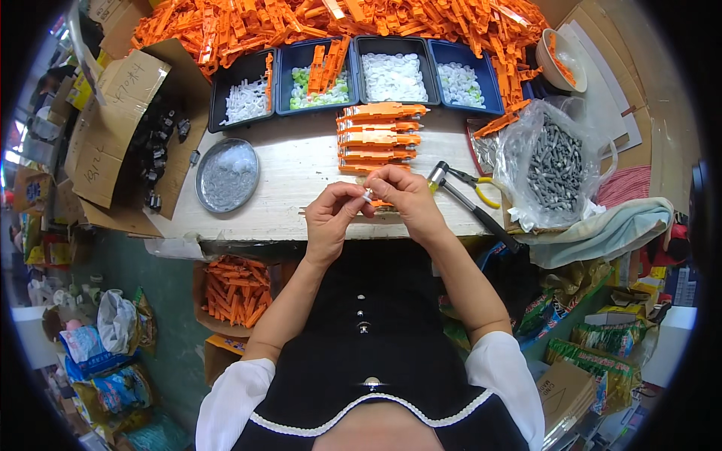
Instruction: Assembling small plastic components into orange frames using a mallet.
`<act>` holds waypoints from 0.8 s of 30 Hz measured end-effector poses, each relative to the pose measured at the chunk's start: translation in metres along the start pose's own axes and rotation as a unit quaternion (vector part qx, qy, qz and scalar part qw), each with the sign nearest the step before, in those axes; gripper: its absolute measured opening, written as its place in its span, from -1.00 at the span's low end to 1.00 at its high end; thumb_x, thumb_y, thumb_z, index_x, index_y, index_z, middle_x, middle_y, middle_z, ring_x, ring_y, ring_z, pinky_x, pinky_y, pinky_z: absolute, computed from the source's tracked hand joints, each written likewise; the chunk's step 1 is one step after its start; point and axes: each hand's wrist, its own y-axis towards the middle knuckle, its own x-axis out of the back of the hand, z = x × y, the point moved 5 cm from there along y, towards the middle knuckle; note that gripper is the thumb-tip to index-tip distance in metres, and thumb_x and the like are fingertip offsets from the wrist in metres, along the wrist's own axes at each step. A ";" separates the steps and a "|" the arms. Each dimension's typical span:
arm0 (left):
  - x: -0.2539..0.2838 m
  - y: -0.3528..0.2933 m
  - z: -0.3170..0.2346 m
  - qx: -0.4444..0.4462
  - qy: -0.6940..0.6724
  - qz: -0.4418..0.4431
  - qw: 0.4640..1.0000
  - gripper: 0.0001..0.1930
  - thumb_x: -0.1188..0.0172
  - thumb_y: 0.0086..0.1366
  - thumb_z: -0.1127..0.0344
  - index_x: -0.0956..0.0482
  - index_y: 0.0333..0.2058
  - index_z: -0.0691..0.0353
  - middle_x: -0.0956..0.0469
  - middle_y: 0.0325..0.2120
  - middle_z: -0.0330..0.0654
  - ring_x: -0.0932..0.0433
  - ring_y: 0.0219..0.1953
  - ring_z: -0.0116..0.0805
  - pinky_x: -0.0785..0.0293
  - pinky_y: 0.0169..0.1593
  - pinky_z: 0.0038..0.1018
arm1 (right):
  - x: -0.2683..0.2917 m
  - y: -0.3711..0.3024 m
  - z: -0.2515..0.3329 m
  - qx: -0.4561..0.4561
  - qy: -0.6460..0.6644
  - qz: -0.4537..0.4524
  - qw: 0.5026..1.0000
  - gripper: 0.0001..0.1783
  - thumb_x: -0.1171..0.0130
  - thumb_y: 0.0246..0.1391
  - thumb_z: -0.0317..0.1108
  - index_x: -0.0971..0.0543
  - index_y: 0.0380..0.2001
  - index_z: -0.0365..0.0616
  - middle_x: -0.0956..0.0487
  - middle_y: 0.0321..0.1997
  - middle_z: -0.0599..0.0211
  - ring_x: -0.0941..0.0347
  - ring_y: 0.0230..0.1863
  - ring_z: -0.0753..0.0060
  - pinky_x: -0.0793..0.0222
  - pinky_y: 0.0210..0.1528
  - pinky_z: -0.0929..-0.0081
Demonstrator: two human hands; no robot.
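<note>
1. White small piece [368, 195] sits between the fingertips of both hands, just above the near part of the worktop [282, 192].
2. Left hand [329, 219]: thumb and forefinger pinch the piece from its left side.
3. Right hand [410, 201]: thumb and fingers are drawn together on the same piece from the other side. Whether they also grip a second, smaller part cannot be told; the fingertips cover it.
4. Directly ahead of the hands, a row of orange parts [379, 139] lies side by side, its near end partly hidden behind the fingers.
5. To the right of the right hand, near it, lie a hammer [478, 213] and pliers [488, 192]. Both appear out of use.
6. Well to the left of the left hand stands a round dish [257, 170].
7. Judgement on method: a light, opposed fingertip pinch suits so small a piece; heavy pressure could make it slip.
8. Judgement on handling: one hand should steady while the other adjusts, with the wrists low, so a dropped piece lands on the worktop.
</note>
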 end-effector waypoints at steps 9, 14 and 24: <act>0.003 -0.005 0.005 -0.019 0.068 -0.005 0.998 -0.91 0.00 0.23 0.55 -0.44 -0.28 0.35 -0.48 -0.33 -0.11 -0.53 -0.37 -0.34 -0.52 -0.27 -0.51 | -0.010 -0.011 0.011 0.242 -0.349 -0.084 0.901 -0.92 -0.03 0.02 -0.46 -0.49 -0.44 -0.23 -0.41 -0.45 0.28 -0.32 -0.40 0.31 -0.20 -0.32 0.45; 0.002 -0.006 0.002 -0.035 0.056 -0.006 0.998 -0.90 -0.01 0.22 0.55 -0.44 -0.28 0.33 -0.48 -0.32 -0.12 -0.53 -0.37 -0.37 -0.51 -0.26 -0.53 | -0.015 -0.012 0.019 0.310 -0.412 -0.066 0.854 -0.92 -0.05 -0.04 -0.49 -0.49 -0.42 -0.20 -0.42 -0.46 0.28 -0.30 -0.38 0.24 -0.13 -0.28 0.39; 0.001 -0.004 -0.003 -0.095 0.125 -0.049 0.986 -0.91 -0.08 0.19 0.54 -0.51 -0.31 0.31 -0.50 -0.46 -0.22 -0.52 -0.42 -0.50 -0.47 -0.31 -0.63 | -0.022 -0.029 0.036 0.390 -0.530 -0.097 0.747 -0.85 -0.21 -0.22 -0.48 -0.53 -0.46 -0.12 -0.45 -0.48 0.43 -0.32 -0.42 0.41 -0.05 -0.34 0.44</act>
